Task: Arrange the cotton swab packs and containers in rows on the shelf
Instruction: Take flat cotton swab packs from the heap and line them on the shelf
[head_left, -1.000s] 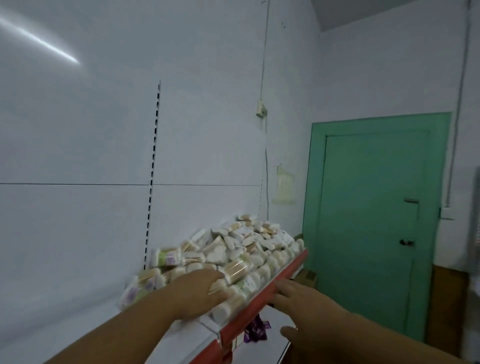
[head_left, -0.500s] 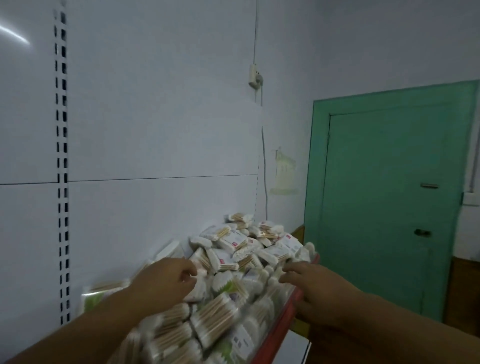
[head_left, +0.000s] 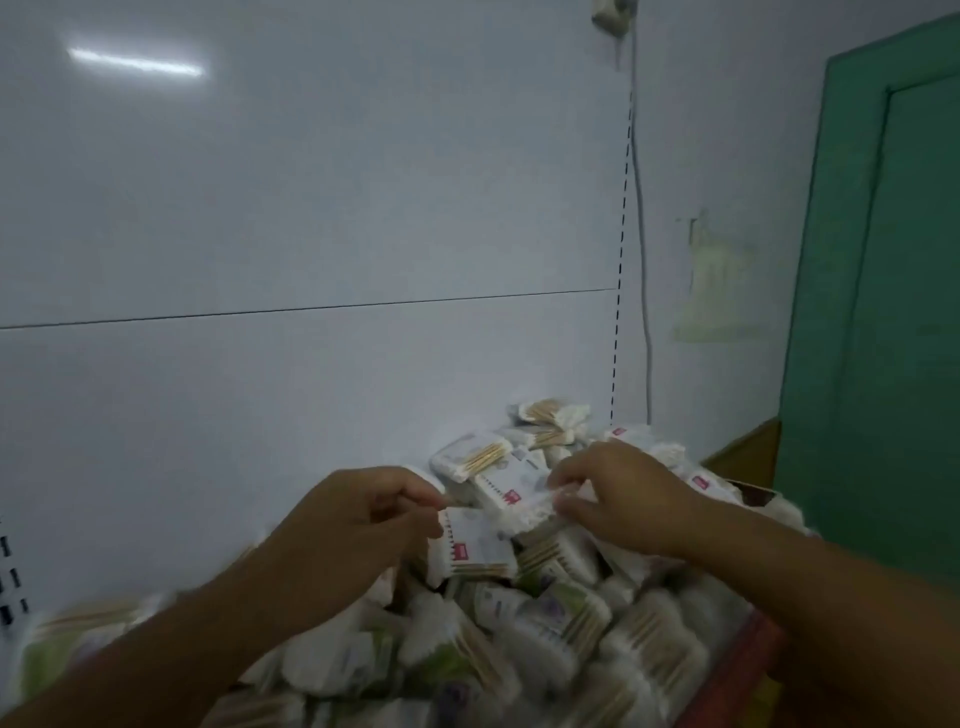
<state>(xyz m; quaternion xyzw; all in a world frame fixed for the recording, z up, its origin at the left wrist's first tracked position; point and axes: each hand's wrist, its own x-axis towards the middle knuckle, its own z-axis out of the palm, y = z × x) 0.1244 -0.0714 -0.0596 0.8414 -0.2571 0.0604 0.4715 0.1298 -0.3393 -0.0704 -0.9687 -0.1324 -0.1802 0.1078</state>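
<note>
Left grip (head_left: 363, 525) curled, corner of white swab pack (head_left: 475, 545) pinched at fingertips. Second pack (head_left: 511, 493) pinched by right grip (head_left: 618, 499) just beside. Loose heap of packs (head_left: 545, 639) spread beneath on shelf (head_left: 737, 670); green door (head_left: 883, 338) seen far right.

packs (head_left: 478, 545): clear glossy plastic, wooden sticks | panel (head_left: 311, 182): smooth, glossy | door (head_left: 893, 312): matt green paint

Both forearms reach in from near; the left hand (head_left: 358, 525) pinches the near pack (head_left: 475, 545), the right hand (head_left: 618, 499) pinches the far pack (head_left: 506, 491), fingers curled
</note>
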